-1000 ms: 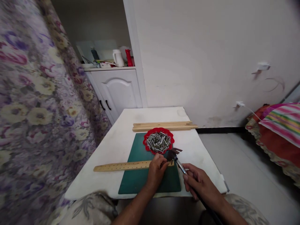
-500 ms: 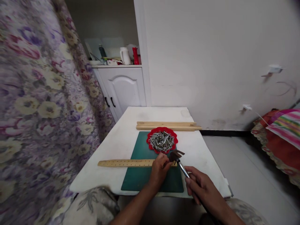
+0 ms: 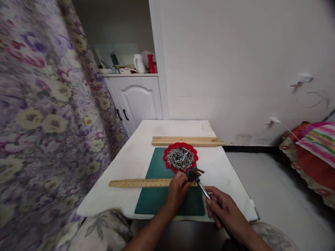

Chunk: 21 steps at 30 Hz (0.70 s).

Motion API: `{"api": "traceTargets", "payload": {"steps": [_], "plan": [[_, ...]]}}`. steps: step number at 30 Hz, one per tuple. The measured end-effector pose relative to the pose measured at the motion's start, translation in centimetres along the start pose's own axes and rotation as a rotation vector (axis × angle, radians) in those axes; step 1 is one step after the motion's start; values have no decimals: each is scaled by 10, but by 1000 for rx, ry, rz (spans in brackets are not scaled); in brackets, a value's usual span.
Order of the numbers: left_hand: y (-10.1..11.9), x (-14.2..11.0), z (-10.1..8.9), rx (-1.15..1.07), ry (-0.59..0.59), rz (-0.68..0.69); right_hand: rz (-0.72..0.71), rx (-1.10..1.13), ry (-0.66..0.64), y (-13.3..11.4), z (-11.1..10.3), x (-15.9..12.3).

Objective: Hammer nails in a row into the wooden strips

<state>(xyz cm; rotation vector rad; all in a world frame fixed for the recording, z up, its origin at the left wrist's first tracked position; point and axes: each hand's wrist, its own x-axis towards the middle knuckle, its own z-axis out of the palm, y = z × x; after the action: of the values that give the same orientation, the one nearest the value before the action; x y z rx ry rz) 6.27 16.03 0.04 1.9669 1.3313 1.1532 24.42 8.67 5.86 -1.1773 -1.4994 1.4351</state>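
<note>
My right hand (image 3: 222, 207) is wrapped round the handle of a claw hammer (image 3: 202, 188), whose dark head is beside my left fingertips, over the right end of a wooden strip (image 3: 141, 183). This strip has rows of small dark dots along it and lies across a green cutting mat (image 3: 151, 202). My left hand (image 3: 178, 188) rests on the strip with thumb and fingers pinched together. What the pinch holds is hidden by the fingers and hammer head. Just beyond the hands stands a red scalloped dish (image 3: 165, 158) full of loose nails (image 3: 180, 158).
More wooden strips (image 3: 183, 143) lie behind the dish on the white table (image 3: 120, 167). A floral curtain (image 3: 57, 104) hangs to the left. At the back is a white cabinet (image 3: 140, 101) with a white jug (image 3: 139, 63) on its shelf.
The hammer head has shifted very slightly left beside my left fingers. My left hand keeps its pinch on the strip, and the view has tilted a little.
</note>
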Motion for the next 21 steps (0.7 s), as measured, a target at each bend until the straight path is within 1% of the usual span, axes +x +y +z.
{"api": "traceTargets", "payload": {"steps": [3, 6, 8, 11, 13, 17, 21], "plan": [[4, -1, -6, -1, -37, 10, -26, 85, 47, 1, -6, 3], [9, 2, -21, 36, -85, 20, -43, 142, 134, 4, -15, 7], [11, 10, -33, 91, -83, 18, -55, 164, 172, 6, -20, 9], [9, 32, -44, 209, -66, 27, -68, 193, 189, 8, -23, 14], [4, 50, -44, 342, -91, 28, -69, 208, 189, 9, -22, 17], [-5, 80, -34, 651, -206, -84, -72, 226, 170, 13, -19, 23], [-5, 93, -29, 739, -283, -141, -74, 226, 156, 13, -18, 28]]}}
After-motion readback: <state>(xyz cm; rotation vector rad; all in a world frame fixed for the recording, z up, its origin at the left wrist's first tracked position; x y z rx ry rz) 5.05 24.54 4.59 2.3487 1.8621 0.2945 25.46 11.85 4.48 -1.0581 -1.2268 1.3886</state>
